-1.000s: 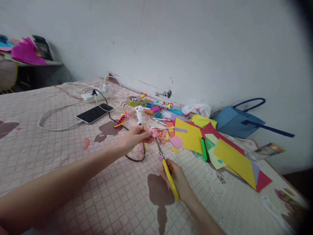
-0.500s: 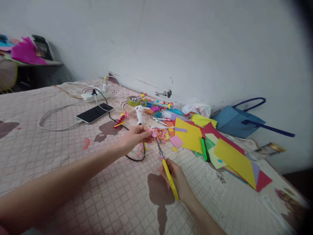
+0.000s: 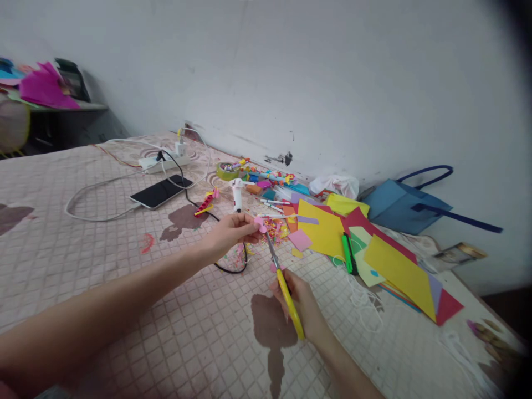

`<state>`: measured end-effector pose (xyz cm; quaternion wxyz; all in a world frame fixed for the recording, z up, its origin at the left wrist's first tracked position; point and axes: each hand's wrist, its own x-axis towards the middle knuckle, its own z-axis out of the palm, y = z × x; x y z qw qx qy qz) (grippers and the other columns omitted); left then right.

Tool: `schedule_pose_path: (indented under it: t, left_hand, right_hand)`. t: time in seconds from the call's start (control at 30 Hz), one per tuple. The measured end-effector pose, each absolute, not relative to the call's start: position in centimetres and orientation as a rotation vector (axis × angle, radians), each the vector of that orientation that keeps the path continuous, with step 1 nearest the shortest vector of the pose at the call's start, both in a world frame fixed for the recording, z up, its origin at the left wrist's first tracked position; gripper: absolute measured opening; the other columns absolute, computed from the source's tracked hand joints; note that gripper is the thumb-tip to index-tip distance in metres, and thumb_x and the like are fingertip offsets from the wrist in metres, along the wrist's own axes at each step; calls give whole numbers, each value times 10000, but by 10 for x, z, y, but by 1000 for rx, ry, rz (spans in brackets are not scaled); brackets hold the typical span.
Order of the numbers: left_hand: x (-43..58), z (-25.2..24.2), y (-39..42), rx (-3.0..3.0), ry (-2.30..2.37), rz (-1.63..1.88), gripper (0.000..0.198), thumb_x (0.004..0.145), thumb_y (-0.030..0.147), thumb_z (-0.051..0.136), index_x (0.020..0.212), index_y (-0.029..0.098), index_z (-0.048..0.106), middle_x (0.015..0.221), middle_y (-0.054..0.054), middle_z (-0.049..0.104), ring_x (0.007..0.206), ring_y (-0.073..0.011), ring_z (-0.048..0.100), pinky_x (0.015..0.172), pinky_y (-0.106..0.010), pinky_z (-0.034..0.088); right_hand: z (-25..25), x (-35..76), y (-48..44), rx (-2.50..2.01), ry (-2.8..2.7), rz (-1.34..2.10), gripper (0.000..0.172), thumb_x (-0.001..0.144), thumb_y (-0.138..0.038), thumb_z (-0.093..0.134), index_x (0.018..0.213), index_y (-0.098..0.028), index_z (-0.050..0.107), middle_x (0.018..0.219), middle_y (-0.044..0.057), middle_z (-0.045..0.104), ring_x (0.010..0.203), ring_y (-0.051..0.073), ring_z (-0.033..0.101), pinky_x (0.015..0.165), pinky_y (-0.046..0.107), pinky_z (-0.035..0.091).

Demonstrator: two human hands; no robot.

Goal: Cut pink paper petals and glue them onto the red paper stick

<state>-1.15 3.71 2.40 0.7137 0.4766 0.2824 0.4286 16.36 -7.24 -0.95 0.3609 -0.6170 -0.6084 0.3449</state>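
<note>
Between the fingertips of my left hand (image 3: 239, 228) is a small pink paper piece (image 3: 260, 224) with a rounded outline. My right hand (image 3: 302, 302) is closed round the handles of yellow-handled scissors (image 3: 286, 296). Their metal blades point up and away, with the tips close at the lower edge of the pink piece; I cannot tell whether they touch it. Small colourful paper scraps (image 3: 276, 230) lie just beyond the blades. A white glue gun (image 3: 237, 195) stands behind my left hand, its black cord looping beneath my wrist.
Sheets of yellow paper (image 3: 320, 230) and other colours spread to the right, with a green cutter (image 3: 348, 254) and white string (image 3: 363, 302). A blue bag (image 3: 405, 206) leans by the wall. On the left lie a phone (image 3: 161, 192) and a power strip (image 3: 164, 162).
The pink piece has turned slightly in my left fingertips and shows more of its rounded outline. Both hands stay almost in place, and the scissors have hardly moved.
</note>
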Motion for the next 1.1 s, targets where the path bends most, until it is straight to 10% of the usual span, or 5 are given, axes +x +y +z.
schedule_pose_path:
  t: [1.1]
  left_hand:
    - [-11, 25, 36, 1073, 606, 943, 184, 736, 265, 675, 714, 126, 557, 729, -29, 663, 663, -101, 611, 718, -268, 485]
  right_hand:
    - [-6, 163, -74, -1584, -1544, 906, 184, 750, -341, 567, 663, -186, 519, 514, -32, 506, 406, 92, 445, 346, 181, 314]
